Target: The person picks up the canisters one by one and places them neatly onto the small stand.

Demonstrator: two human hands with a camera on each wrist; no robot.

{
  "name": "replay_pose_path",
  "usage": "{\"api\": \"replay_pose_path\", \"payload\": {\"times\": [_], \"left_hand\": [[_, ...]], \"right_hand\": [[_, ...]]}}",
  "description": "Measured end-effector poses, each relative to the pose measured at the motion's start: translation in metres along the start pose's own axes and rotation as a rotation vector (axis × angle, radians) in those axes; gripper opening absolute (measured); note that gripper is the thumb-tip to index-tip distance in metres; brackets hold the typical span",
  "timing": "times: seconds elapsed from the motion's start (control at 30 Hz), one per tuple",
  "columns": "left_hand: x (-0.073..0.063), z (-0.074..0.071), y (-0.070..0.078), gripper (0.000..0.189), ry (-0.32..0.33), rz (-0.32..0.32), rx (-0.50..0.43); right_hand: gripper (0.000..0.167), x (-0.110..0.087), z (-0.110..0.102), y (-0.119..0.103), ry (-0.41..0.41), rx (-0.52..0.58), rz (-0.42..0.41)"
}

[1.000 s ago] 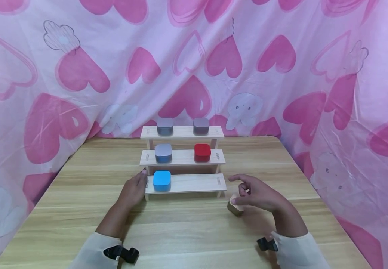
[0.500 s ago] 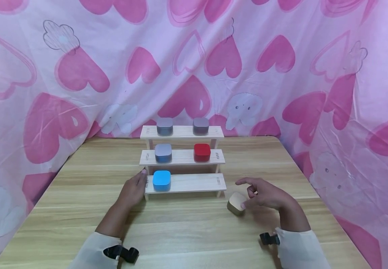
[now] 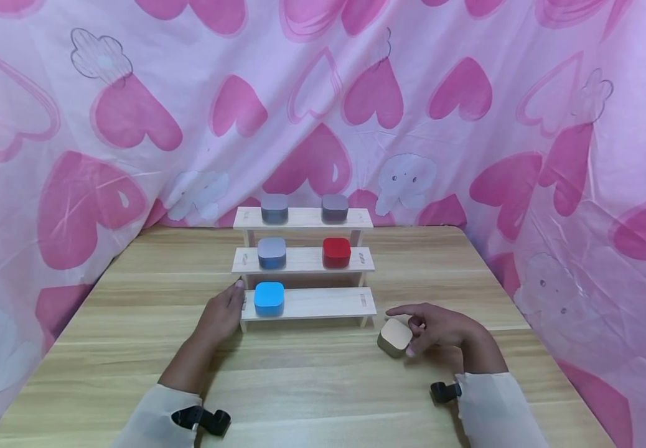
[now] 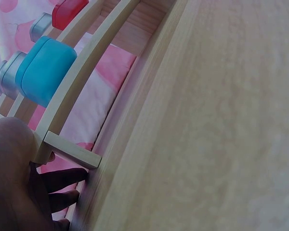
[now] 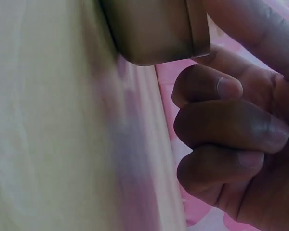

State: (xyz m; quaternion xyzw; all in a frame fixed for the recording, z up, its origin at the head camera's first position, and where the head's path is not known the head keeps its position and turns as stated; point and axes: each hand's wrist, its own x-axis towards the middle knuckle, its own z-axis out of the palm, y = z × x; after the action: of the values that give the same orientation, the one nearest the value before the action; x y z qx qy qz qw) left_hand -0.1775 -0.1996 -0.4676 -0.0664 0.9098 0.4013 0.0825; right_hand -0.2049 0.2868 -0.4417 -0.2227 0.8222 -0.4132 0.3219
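My left hand (image 3: pixel 222 315) grips the left end of the lowest tier of a wooden step rack (image 3: pixel 328 303), thumb over the board and fingers beneath it. A blue rounded-square tin (image 3: pixel 269 298) sits near that hand on the same tier. On the table right of the rack stands a gold tin (image 3: pixel 394 338), turned at an angle. My right hand (image 3: pixel 440 326) is beside it, with the index finger extended past its far side and the thumb at its right corner; the other fingers curl in. The right wrist view shows the gold tin (image 5: pixel 154 29) only in part.
The middle tier carries a silver-blue tin (image 3: pixel 272 253) and a red tin (image 3: pixel 337 252). Two grey tins, the left one (image 3: pixel 275 209) and the right one (image 3: pixel 335 209), stand on the top tier. A pink heart-patterned cloth (image 3: pixel 312 93) hangs behind the wooden table (image 3: pixel 300 386).
My right hand first drew back to the right, its thumb sliding off the gold tin's top, then moved slightly left again around the tin. The left hand has kept its place.
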Motion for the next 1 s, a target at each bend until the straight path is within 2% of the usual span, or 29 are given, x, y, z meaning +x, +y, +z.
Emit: {"api": "replay_pose_path", "payload": {"times": [0.37,0.63,0.83,1.0], "left_hand": [[0.001,0.000,0.000,0.089,-0.009,-0.011,-0.011],[0.000,-0.002,0.003,0.087,0.000,0.004,-0.006],[0.003,0.000,-0.001,0.090,0.004,-0.003,-0.014],[0.003,0.003,-0.003,0.090,0.004,-0.005,-0.013]], "right_hand": [[0.081,0.009,-0.004,0.014,-0.021,0.016,-0.084],[0.072,0.013,-0.002,0.017,-0.040,0.050,-0.088],[0.061,0.013,0.000,0.018,-0.066,0.094,-0.110],[0.058,0.013,0.001,0.018,-0.038,0.074,-0.117]]}}
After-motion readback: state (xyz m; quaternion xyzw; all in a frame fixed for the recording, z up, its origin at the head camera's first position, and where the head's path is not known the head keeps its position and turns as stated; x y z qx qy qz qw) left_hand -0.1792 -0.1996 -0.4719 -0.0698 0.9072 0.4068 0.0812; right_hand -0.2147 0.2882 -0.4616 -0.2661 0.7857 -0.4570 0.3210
